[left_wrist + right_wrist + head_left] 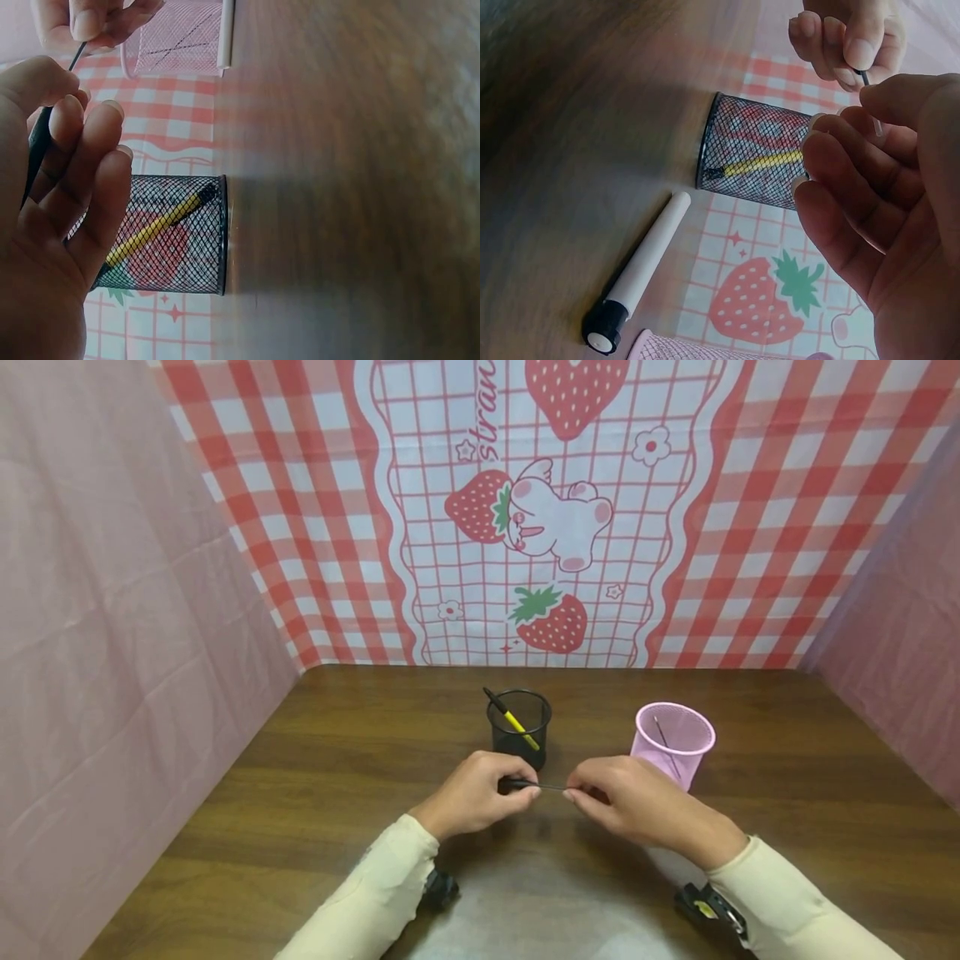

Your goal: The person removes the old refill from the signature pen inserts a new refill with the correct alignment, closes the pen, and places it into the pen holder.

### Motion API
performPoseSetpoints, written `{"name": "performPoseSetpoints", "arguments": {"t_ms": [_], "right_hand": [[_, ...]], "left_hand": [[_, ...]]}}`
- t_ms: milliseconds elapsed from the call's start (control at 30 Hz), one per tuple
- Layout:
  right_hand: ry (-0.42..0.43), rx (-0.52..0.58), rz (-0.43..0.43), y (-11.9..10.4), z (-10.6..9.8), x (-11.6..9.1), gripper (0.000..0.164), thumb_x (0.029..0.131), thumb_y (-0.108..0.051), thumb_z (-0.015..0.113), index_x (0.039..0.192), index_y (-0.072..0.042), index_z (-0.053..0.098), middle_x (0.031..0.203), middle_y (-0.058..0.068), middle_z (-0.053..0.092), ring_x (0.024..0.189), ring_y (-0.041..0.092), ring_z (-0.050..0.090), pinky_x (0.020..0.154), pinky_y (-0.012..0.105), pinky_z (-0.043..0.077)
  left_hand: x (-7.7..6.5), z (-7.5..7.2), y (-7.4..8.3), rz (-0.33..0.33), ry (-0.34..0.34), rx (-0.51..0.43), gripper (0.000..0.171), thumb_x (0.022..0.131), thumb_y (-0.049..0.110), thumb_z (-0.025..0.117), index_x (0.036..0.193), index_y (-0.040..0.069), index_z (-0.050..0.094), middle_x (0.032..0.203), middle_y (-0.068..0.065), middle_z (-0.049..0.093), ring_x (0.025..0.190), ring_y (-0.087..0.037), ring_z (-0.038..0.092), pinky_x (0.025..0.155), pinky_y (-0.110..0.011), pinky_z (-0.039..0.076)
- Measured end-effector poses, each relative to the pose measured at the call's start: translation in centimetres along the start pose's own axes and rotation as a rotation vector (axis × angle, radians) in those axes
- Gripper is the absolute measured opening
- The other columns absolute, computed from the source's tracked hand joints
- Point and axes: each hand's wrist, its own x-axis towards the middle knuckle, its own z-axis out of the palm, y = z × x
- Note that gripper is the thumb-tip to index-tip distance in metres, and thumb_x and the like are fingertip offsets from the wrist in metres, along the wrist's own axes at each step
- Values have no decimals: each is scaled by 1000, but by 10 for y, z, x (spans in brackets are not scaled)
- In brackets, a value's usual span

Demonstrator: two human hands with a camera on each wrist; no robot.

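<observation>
A thin dark stick-like object point(37, 146), thicker and black at one end with a slim shaft at the other, spans both hands in front of the cups; its exact kind is unclear. My left hand point(480, 792) pinches the thicker black part between thumb and forefinger. At the slim end, my right hand point(637, 802) holds the shaft between thumb and fingers, and a pale tip point(878, 127) shows by those fingers. Just behind the left hand stands a black mesh cup point(519, 745) holding a yellow pen point(517, 727) with black ends.
Behind the right hand, a pink mesh cup point(693, 752) contains a thin dark stick point(666, 740). A white marker point(651, 259) with a black end lies on the wooden table point(337, 752). A strawberry-patterned cloth point(420, 527) hangs at the back, with pink cloth on both sides.
</observation>
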Motion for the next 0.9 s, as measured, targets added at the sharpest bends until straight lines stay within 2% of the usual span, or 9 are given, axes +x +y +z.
{"name": "performPoseSetpoints", "arguments": {"t_ms": [267, 533, 900], "right_hand": [[-31, 4, 29, 2, 1, -2, 5, 90, -16, 74, 87, -20, 71, 78, -20, 61, 68, -5, 54, 61, 22, 50], [-52, 11, 59, 3, -1, -3, 6, 90, -17, 75, 87, -19, 71, 77, -20, 60, 66, -4, 53, 60, 22, 49], [-44, 5, 59, 4, -3, -2, 6, 89, -17, 75, 86, -20, 71, 77, -20, 60, 67, -5, 53, 60, 22, 49]], "left_hand": [[-1, 0, -2, 8, 10, -2, 4, 90, 14, 73, 90, 11, 73, 87, 5, 70, 79, -3, 61, 76, -19, 50], [-2, 0, -5, -13, 18, -8, 4, 91, 16, 72, 90, 12, 72, 88, 7, 70, 80, -3, 61, 76, -21, 51], [-1, -2, -4, -28, 14, -5, 3, 91, 16, 73, 91, 13, 73, 88, 6, 70, 80, -3, 62, 75, -20, 51]]}}
